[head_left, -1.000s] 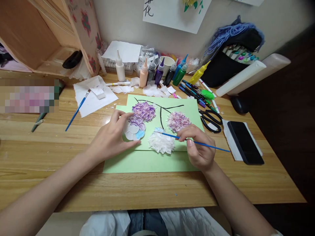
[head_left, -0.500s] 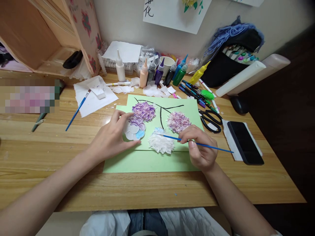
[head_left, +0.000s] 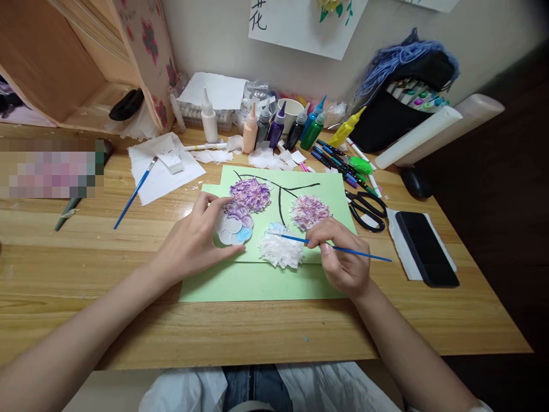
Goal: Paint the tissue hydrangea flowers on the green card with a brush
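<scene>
My right hand [head_left: 343, 260] grips a thin blue paintbrush [head_left: 295, 238], whose tip rests on a white tissue-paper flower [head_left: 281, 252]. That flower lies on a light green paper sheet [head_left: 257, 283] with black painted stems. A purple tissue flower [head_left: 251, 194] and a pink-purple flower [head_left: 309, 212] sit higher on the same sheet. My left hand [head_left: 193, 240] holds a small round white paint palette [head_left: 235, 227] by its left edge; its wells carry purple and light blue paint.
Several paint bottles [head_left: 274, 129] and a white cup [head_left: 291, 111] line the back of the wooden table [head_left: 128, 320]. Black scissors [head_left: 364, 209], markers [head_left: 343, 163] and a black phone [head_left: 424, 246] lie right. A second blue brush [head_left: 135, 191] rests on white paper [head_left: 160, 169] at left.
My right hand has shifted a little left and up with the brush, whose tip stays on the white flower. My left hand and the palette have stayed put.
</scene>
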The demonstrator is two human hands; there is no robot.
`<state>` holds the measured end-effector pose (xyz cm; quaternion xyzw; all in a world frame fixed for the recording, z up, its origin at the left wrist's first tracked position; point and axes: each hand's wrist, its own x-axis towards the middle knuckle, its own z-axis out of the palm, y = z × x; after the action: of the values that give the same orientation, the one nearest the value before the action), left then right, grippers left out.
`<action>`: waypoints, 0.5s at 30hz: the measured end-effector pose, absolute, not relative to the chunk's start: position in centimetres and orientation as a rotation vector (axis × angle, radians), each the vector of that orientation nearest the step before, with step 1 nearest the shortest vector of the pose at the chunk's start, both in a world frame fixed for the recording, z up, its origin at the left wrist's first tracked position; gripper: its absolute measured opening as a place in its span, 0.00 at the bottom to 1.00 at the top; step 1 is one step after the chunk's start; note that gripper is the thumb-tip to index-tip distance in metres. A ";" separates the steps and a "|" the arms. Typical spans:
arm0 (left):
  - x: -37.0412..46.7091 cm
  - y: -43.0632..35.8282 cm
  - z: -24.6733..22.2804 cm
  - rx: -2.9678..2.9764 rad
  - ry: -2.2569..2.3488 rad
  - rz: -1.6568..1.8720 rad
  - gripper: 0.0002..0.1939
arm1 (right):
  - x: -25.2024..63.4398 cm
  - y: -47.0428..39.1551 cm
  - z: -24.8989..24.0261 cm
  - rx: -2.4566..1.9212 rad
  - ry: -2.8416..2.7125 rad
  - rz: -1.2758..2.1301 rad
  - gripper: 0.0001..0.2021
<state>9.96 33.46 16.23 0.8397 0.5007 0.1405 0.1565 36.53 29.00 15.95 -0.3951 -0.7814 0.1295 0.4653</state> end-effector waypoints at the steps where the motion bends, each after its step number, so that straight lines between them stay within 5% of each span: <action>1: 10.0 33.4 16.2 2.402 1.435 0.403 0.39 | 36.5 29.0 16.0 -0.973 -1.919 0.318 0.09; 15: 9.8 33.4 16.2 2.421 1.431 0.494 0.37 | 36.0 28.7 15.9 -0.932 -1.824 0.369 0.10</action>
<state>9.81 33.38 16.19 0.8392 0.4960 0.1713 0.1427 35.98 28.75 15.94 -0.3862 -0.7562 0.1528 0.5056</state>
